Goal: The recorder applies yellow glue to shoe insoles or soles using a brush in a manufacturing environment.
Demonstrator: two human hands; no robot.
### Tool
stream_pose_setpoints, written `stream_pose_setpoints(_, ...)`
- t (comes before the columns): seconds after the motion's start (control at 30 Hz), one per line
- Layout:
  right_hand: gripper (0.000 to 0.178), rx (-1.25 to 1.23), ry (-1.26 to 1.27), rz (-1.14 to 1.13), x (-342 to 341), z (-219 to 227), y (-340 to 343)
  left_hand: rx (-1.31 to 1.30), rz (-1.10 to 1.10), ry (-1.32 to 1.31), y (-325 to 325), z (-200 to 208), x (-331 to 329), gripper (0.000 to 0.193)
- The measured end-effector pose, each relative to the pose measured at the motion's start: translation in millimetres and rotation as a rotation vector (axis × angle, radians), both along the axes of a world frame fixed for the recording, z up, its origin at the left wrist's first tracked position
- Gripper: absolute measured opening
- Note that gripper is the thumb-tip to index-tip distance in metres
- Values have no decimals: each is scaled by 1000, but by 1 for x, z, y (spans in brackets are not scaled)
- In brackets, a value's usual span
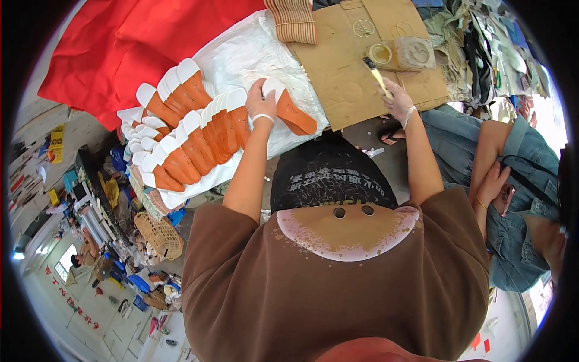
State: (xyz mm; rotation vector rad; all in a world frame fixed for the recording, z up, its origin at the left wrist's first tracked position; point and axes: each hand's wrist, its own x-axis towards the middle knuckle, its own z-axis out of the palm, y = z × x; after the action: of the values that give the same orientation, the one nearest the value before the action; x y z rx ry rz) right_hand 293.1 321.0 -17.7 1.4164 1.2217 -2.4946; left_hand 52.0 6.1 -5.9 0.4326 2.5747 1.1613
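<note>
Orange insoles with white toe ends (220,134) lie fanned out in overlapping rows on a white sheet (235,45). My left hand (262,101), in a thin clear glove, has its fingers closed at the edge of a separate orange-and-white insole (295,116) to the right of the rows. In my gloved right hand (398,102) is a brush (377,75), held by its pale handle with the dark bristles pointing up and left. Just beyond the bristles stands a round tub of yellowish liquid (380,54) on brown cardboard (338,78).
A cloudy block-shaped container (415,53) stands beside the tub. A striped stack (291,21) sits at the far edge; red cloth (139,42) covers the far left. A person in denim (464,145) sits close on my right, holding a phone (508,194). A wicker basket (158,236) is lower left.
</note>
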Motion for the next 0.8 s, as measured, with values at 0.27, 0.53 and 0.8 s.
stream_pose_setpoints(0.27, 34, 87, 175, 256, -21, 70, -36, -196, -256, -137, 27, 51, -2, 24)
stream_pose_setpoints(0.53, 21, 1209, 357, 445, -52, 139, -59, 337, -400, -593, 55, 153, -43, 20)
stream_pose_setpoints(0.8, 22, 1661, 496, 409, -63, 173, -53, 522, -518, -695, 57, 172, -44, 15)
